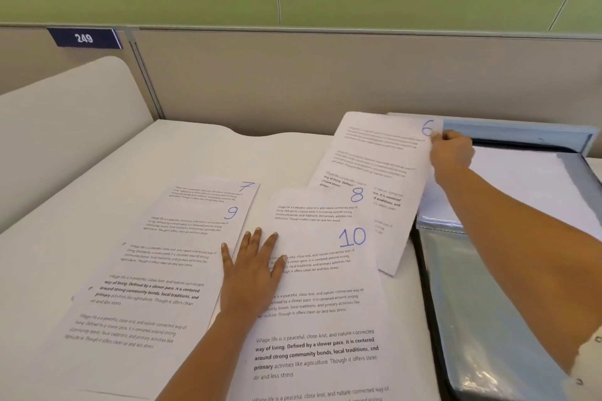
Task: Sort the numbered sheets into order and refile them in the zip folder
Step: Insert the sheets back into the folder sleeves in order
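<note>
On the far left, a dark plate reading 249 (84,38) sits on the partition above a white rounded divider (58,127) that borders the white desk (195,153). At the near left of the desk lies sheet 9 (156,286), covering most of sheet 7 (208,192), whose far strip and number show beyond it. Just right of this pile the left hand (252,265) lies flat with its fingers straight and spread, gripping nothing, its thumb side pressing the left edge of sheet 10 (325,319) and its outer finger at the right edge of sheet 9. Sheet 10 covers the near part of sheet 8 (312,208). Farther right, sheet 6 (374,153) is lifted and tilted, pinched at its far right corner by the curled fingers of the right hand (451,153). Along the right edge of the desk the zip folder (482,303) lies open, blue-grey, with shiny clear plastic inside, the right forearm crossing above it.
</note>
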Demonstrator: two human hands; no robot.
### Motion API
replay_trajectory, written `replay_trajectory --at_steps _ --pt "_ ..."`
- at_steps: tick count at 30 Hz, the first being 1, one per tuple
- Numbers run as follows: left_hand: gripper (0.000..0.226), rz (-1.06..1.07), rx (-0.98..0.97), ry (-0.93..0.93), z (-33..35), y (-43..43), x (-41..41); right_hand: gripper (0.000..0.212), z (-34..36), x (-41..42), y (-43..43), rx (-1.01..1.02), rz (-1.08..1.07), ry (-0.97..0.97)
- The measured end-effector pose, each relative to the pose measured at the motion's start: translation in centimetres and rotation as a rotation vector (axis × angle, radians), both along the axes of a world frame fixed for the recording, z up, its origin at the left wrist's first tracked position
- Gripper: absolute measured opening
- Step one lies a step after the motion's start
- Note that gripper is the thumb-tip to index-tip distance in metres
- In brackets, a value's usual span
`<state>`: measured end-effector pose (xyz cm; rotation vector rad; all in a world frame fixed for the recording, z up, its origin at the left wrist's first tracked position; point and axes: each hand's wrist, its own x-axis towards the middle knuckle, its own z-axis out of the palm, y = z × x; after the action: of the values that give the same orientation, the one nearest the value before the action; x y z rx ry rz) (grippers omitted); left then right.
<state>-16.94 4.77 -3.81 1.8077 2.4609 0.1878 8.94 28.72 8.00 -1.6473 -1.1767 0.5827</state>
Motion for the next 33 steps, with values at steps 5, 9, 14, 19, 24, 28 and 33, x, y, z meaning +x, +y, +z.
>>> replay_trajectory --at_steps 5,9,14,19,24,28,33 --pt "0.078 -0.009 -0.039 -0.001 0.4 0.1 0.0 0.021 0.2 7.3 -1.9 0.096 -0.254 0.137" --pt "0.054 -0.014 -0.045 0.006 1.2 0.1 0.0 0.021 -1.0 13.7 -4.7 0.137 -0.407 0.253" --pt "0.055 0.011 0.026 -0.046 2.8 0.4 2.2 0.031 -3.6 21.7 -9.6 0.102 -0.617 0.221" --pt "0.053 -0.125 0.040 -0.108 3.6 0.0 8.8 0.024 -5.7 26.5 -15.5 -0.010 -0.662 0.210" --pt "0.051 -0.266 0.032 -0.237 4.4 -0.6 17.1 0.028 -6.2 27.9 -18.6 -0.051 -0.598 0.198" --pt "0.052 -0.386 -0.044 -0.325 5.4 -1.1 22.7 0.045 -5.2 28.2 -20.7 -0.076 -0.522 0.046" --pt "0.062 -0.437 -0.141 -0.257 5.3 -1.6 27.4 0.040 -5.6 27.1 -21.9 -0.089 -0.070 -0.600"
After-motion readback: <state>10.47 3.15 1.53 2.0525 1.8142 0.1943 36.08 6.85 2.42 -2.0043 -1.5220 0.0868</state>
